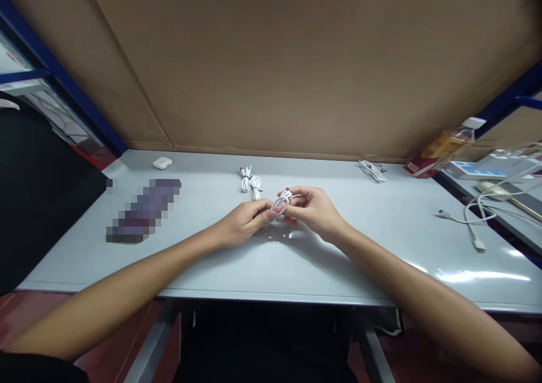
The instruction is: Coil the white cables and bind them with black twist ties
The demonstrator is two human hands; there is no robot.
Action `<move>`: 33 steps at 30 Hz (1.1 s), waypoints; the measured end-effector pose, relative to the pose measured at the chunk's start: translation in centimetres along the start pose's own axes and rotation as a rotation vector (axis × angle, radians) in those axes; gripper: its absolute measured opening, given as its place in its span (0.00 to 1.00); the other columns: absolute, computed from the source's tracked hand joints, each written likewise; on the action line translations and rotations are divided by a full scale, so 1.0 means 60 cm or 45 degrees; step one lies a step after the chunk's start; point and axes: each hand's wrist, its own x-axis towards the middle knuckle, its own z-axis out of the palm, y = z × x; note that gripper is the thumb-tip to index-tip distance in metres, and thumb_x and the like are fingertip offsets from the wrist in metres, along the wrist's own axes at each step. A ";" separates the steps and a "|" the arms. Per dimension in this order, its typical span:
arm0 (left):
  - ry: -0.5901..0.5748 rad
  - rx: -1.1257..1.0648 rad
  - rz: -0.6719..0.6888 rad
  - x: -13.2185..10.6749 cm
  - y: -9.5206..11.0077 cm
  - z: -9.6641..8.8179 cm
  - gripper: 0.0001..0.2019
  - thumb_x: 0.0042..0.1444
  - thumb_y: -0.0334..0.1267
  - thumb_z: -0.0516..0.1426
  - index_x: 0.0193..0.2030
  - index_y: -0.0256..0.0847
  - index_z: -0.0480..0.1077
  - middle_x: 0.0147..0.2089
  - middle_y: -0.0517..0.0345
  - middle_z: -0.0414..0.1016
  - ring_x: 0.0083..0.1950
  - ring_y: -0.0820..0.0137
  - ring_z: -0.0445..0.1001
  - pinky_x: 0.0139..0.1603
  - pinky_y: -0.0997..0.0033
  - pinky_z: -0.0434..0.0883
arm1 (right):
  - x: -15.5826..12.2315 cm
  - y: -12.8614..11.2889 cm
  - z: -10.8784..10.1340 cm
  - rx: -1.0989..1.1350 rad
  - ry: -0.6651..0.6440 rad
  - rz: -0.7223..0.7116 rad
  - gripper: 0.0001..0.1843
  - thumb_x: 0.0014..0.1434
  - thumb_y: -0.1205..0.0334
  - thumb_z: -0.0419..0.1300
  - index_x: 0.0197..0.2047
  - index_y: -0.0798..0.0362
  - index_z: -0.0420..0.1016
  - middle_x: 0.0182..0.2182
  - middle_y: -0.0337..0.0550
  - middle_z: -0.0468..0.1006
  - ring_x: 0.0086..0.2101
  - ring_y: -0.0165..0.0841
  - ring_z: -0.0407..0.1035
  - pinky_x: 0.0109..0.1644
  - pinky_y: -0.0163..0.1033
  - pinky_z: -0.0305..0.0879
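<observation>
A coiled white cable (280,204) is held between my two hands, just above the middle of the table. My left hand (245,220) pinches the loop from the left, thumb and fingers closed on it. On the other side, my right hand (311,209) grips the upper part of the coil with bent fingers; some fingertips are hidden behind it. Just beyond my left hand lie two bundled white cables, a left bundle (245,181) and a right bundle (256,186), each with a dark tie round its middle.
At the back right rest another coiled white cable (372,171) and a drink bottle (442,148), tilted. Loose white cables (470,219) trail over the right edge. A white earbud case (162,162) and a blurred-out dark object (146,210) are on the left. A brown panel (271,72) closes the back.
</observation>
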 end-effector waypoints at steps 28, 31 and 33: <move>-0.086 -0.397 -0.149 0.002 -0.004 0.001 0.22 0.67 0.61 0.54 0.40 0.41 0.65 0.27 0.65 0.62 0.24 0.77 0.56 0.23 0.76 0.54 | -0.001 0.001 -0.002 -0.122 0.041 -0.173 0.24 0.53 0.49 0.74 0.47 0.51 0.74 0.29 0.40 0.82 0.27 0.33 0.75 0.33 0.40 0.73; 0.019 -0.477 -0.152 0.005 -0.007 0.000 0.22 0.65 0.60 0.58 0.42 0.40 0.67 0.28 0.64 0.63 0.24 0.78 0.58 0.22 0.77 0.55 | -0.002 0.007 0.000 -0.016 -0.030 -0.061 0.24 0.54 0.46 0.74 0.44 0.50 0.72 0.28 0.39 0.81 0.26 0.33 0.75 0.31 0.38 0.72; 0.139 -0.530 -0.139 0.009 -0.010 -0.001 0.21 0.63 0.58 0.61 0.42 0.40 0.68 0.29 0.64 0.65 0.25 0.78 0.61 0.23 0.78 0.59 | 0.000 0.011 0.001 0.012 -0.175 0.025 0.22 0.58 0.43 0.70 0.39 0.52 0.72 0.28 0.40 0.80 0.25 0.32 0.75 0.30 0.38 0.71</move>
